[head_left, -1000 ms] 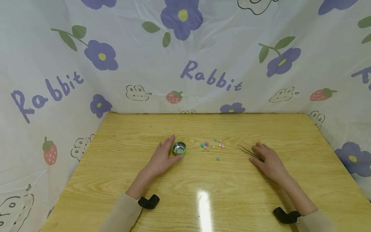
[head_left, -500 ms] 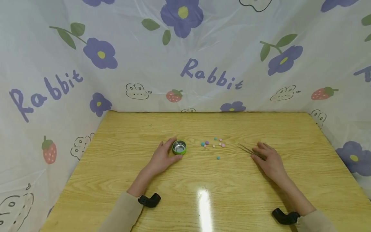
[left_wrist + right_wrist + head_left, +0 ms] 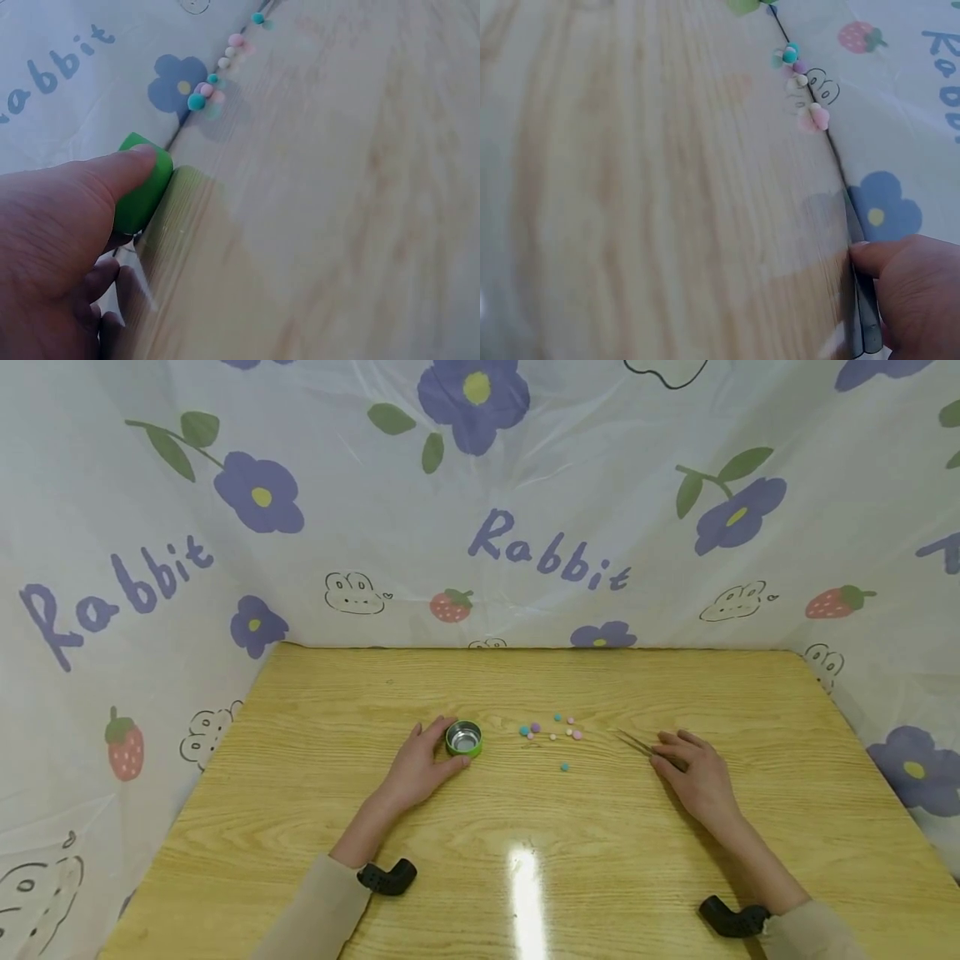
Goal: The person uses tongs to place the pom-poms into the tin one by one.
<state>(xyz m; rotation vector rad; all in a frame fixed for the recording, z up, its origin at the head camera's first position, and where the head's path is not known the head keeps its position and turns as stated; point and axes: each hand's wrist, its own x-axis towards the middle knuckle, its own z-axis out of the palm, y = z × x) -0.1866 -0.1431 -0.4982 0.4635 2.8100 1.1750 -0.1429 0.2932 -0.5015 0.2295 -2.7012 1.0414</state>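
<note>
The left hand [image 3: 411,770] grips the green tin [image 3: 146,191] by its wall; well right of the tin, the right hand [image 3: 703,778] pinches tweezers [image 3: 636,742], probably light and springy, best held midway. Nearer the tin's right side, small balls [image 3: 536,727] look light and apt to roll.

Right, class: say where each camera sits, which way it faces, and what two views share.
Head: worn on the head, facing forward and down at the table; left hand, right hand and forearms show.
Left wrist: worn there, facing along the table past the green tin; left hand only.
Right wrist: worn there, facing along the table past the tweezers; right hand only.
Both wrist views share coloured balls.
</note>
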